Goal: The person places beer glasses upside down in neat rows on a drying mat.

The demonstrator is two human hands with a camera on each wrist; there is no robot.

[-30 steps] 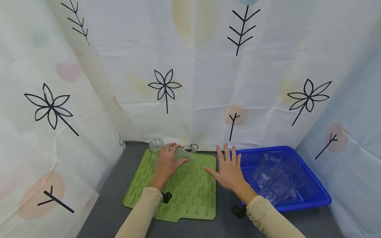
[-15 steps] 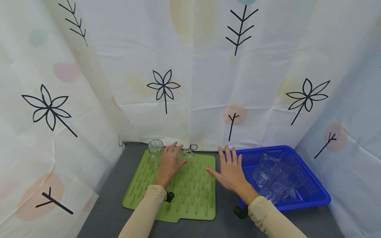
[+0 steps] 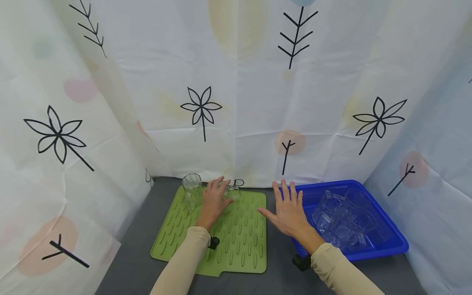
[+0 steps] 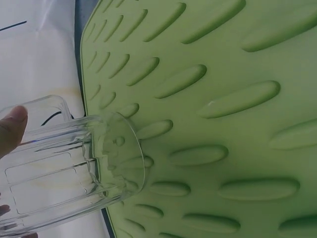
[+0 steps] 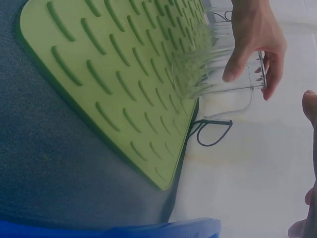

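On the green ridged mat (image 3: 236, 241), my left hand (image 3: 214, 200) holds a clear glass mug (image 4: 54, 168) around its upper end. The mug's lower, rounded edge meets the mat in the left wrist view, and its handle (image 3: 234, 192) points right. The hand hides most of this mug in the head view. Just left of it stands another clear glass mug (image 3: 192, 188) at the mat's back left corner. My right hand (image 3: 291, 213) hovers with fingers spread and nothing in it, between the mat and the blue basket (image 3: 400, 246).
Several clear glass mugs (image 3: 343, 221) lie jumbled in the basket on the right. Patterned white cloth (image 3: 236, 102) hangs behind and on both sides. A dark cord loop (image 3: 239, 182) shows at the mat's back edge. Grey tabletop (image 3: 280, 274) surrounds the mat.
The mug in my left hand has come down onto the mat from a tilted pose, its handle now lower. The left hand has shifted slightly right. My right hand has drifted slightly right, still spread.
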